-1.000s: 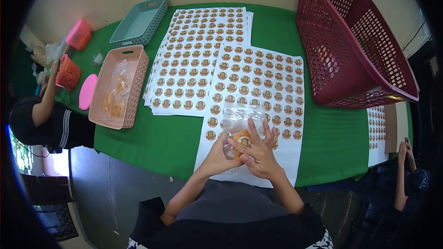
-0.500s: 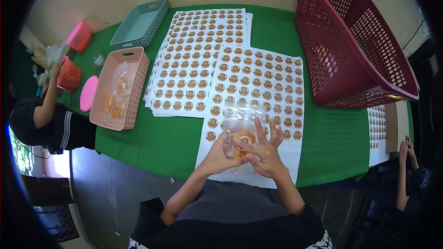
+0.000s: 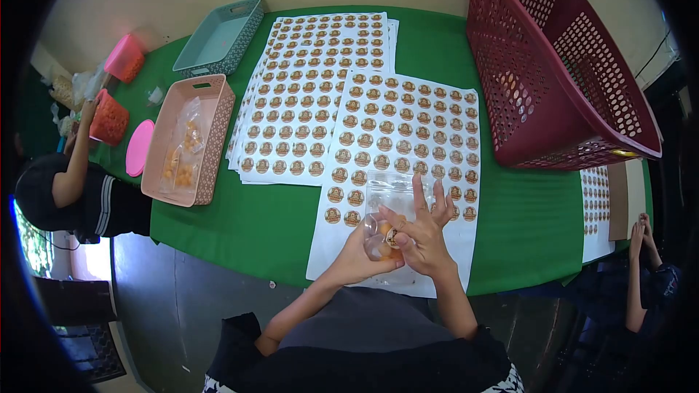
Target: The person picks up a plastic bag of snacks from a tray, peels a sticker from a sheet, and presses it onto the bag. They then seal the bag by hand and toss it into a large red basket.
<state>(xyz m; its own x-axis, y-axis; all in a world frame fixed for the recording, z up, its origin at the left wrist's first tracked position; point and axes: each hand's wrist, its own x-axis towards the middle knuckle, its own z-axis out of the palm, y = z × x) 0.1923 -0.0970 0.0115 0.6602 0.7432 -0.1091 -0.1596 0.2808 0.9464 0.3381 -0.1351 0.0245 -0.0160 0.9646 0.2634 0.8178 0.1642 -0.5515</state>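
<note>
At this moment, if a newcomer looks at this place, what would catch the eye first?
Probably the large maroon basket at the back right of the green table. Next would come the white label sheets, which cover much of the table's middle. Nearest the wearer, the left hand holds a clear bag of orange pieces, with the right hand partly over it.

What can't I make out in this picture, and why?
Head view:
Round sticker on the clear zip bag: partly covered by the right-hand grip; lettering too small.
Sticker sheet: partly hidden behind bag and grip.
Maroon basket: bottom hidden by its near wall; top cut off by the upper edge.
Far-right person's hands: too small to tell if they hold anything.
</note>
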